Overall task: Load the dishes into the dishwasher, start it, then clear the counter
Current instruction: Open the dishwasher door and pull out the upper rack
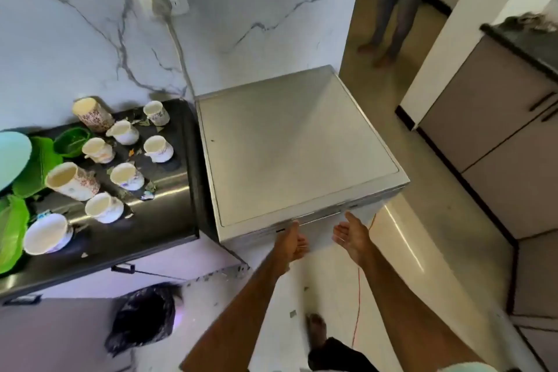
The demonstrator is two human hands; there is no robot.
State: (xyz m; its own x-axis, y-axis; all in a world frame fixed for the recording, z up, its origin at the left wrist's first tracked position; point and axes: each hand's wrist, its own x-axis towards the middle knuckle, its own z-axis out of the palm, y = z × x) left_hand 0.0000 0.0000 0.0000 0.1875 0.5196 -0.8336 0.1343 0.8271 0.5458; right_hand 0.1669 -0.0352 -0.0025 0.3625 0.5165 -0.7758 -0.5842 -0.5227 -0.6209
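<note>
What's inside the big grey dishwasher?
Its inside is hidden: the dishwasher door is closed. Only the flat grey top and front edge show, with the left hand and right hand at that edge. The cups sit outside on the counter.

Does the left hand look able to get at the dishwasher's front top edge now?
Probably yes: the left hand is right at the front top edge of the dishwasher, and nothing stands between them.

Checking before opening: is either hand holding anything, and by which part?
Nothing held: left hand at the top front edge of the dishwasher; right hand open, empty.
</note>
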